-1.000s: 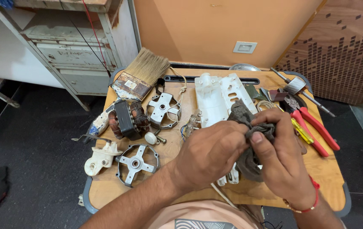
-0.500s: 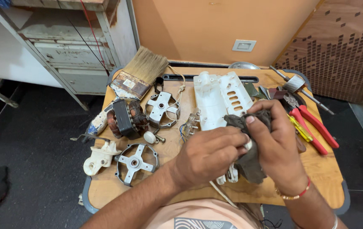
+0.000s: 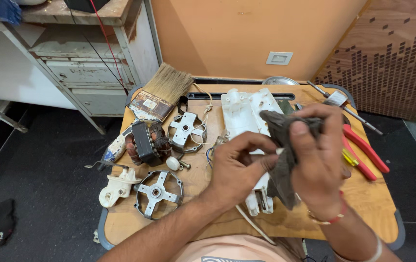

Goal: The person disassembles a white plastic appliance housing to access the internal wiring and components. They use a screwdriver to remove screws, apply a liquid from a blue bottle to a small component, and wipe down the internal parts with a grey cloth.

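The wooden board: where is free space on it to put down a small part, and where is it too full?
The wooden board is bare at its near right corner, below the red pliers. A narrower strip lies along the near edge, under the metal bracket. The left half is crowded: paintbrush, motor stator, white housing.

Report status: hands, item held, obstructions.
Right hand grips dark grey rag, raised over the wooden table. Left hand pinches the rag's edge. White plastic housing lies below; nothing blocks the hands.

small pale label [image 3: 149, 104] on paintbrush ferrule [image 3: 144, 106]
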